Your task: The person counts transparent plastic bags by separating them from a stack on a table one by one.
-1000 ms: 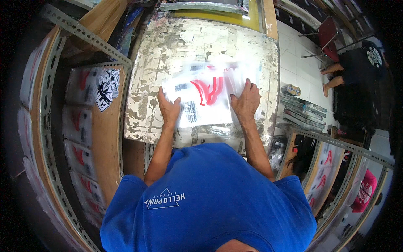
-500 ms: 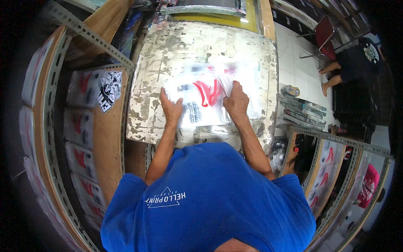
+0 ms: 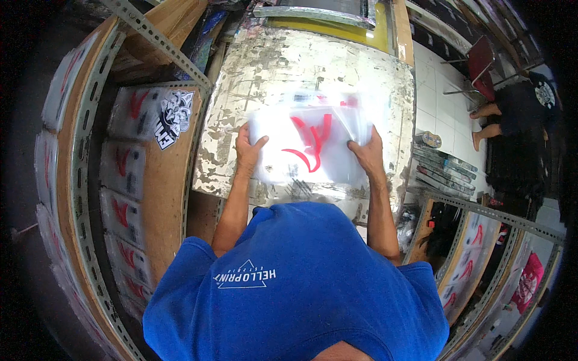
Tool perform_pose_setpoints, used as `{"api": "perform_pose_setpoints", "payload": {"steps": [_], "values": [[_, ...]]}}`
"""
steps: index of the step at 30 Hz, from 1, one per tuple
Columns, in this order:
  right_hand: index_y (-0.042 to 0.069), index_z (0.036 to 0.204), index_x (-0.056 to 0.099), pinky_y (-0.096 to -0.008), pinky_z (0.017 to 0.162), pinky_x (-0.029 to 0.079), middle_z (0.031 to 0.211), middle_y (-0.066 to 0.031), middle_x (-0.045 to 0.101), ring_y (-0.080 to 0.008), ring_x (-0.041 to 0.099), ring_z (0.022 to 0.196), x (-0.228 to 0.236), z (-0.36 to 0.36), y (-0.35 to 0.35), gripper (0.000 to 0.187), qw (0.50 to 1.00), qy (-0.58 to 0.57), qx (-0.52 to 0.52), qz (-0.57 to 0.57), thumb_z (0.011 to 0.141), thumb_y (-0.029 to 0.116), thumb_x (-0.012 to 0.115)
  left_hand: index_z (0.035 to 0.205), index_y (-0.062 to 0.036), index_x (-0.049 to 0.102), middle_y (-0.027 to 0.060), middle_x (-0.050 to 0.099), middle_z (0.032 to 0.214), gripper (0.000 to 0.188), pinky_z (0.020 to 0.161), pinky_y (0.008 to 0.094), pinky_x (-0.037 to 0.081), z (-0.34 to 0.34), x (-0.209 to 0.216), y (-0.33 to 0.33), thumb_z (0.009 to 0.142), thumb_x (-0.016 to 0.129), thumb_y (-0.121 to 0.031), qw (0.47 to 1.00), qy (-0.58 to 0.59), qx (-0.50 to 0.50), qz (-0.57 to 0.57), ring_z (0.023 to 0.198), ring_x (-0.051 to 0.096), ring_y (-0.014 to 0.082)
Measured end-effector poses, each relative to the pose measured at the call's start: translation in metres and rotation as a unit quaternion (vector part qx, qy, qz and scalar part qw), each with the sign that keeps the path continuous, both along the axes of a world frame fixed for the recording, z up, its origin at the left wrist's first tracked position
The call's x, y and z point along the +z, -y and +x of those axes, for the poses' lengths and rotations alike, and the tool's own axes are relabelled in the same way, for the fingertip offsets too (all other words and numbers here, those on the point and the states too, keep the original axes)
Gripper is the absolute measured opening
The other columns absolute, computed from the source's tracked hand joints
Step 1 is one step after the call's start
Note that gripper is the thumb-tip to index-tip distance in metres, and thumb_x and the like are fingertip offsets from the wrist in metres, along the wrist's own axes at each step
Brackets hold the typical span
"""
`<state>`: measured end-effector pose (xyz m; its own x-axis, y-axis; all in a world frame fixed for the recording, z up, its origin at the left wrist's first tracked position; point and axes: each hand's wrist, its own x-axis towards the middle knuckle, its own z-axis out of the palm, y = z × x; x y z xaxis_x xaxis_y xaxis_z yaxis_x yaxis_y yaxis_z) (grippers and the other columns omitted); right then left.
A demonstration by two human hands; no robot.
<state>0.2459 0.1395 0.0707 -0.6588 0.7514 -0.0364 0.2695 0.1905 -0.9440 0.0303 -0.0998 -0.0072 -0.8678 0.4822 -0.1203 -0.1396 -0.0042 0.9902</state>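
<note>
Between my two hands is a stack of clear plastic bags or sheets [image 3: 280,156], printed with a curved red shape; I cannot tell which of the two they are. My left hand [image 3: 248,149] grips the stack's left edge, thumb on top and fingers beneath. On the opposite edge, my right hand [image 3: 368,155] pinches the stack, its thumb bent over the upper face. Glare washes out much of the plastic. Past the stack's far edge, more printed plastic shows, partly covered. All this is over a worn, paint-flaked worktable [image 3: 232,84].
A framed screen [image 3: 316,18] lies across the table's far end. Metal racks [image 3: 81,174] with red-printed plastic sheets stand left, and another rack [image 3: 463,240] right. On the tiled floor are a round tin [image 3: 428,139] and stacked bars [image 3: 445,174]. A person [image 3: 518,108] is beside a red chair [image 3: 480,66].
My right hand has moved right to the stack's outer edge, and the hands are farther apart. The stack now looks raised toward me. The whole view has shifted slightly.
</note>
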Motion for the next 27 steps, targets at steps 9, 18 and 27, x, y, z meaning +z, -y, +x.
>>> {"api": "perform_pose_setpoints", "payload": {"steps": [9, 18, 27], "values": [[-0.003, 0.116, 0.052, -0.0436, 0.082, 0.051, 0.097, -0.0248, 0.066, -0.0389, 0.066, 0.09, -0.009, -0.002, -0.002, 0.057, 0.989, 0.134, 0.032, 0.054, 0.064, 0.011, 0.069, 0.115, 0.004, 0.058, 0.0114, 0.066, 0.105, 0.032, 0.076, 0.0301, 0.051, 0.003, -0.015, 0.023, 0.086, 0.066, -0.006, 0.991, -0.065, 0.013, -0.114, 0.091, 0.063, 0.0162], [-0.003, 0.135, 0.035, -0.0449, 0.088, 0.049, 0.106, -0.0325, 0.062, -0.0443, 0.063, 0.097, 0.008, 0.017, 0.012, 0.078, 0.983, 0.168, 0.045, 0.053, 0.064, 0.008, 0.066, 0.116, 0.0034, 0.061, 0.011, 0.069, 0.1, 0.044, 0.075, 0.0314, 0.053, 0.029, 0.035, 0.038, 0.08, 0.076, -0.018, 0.988, 0.039, -0.039, -0.145, 0.087, 0.066, 0.0184], [-0.005, 0.13, 0.04, -0.0416, 0.091, 0.048, 0.109, -0.0273, 0.062, -0.0376, 0.063, 0.101, 0.004, 0.017, 0.03, 0.078, 0.983, 0.174, 0.053, -0.002, 0.062, 0.009, 0.076, 0.107, 0.0017, 0.068, 0.0132, 0.071, 0.097, 0.048, 0.078, 0.0318, 0.054, 0.046, 0.03, 0.052, 0.067, 0.085, -0.019, 0.969, 0.004, -0.144, -0.2, 0.087, 0.067, 0.0188]]}}
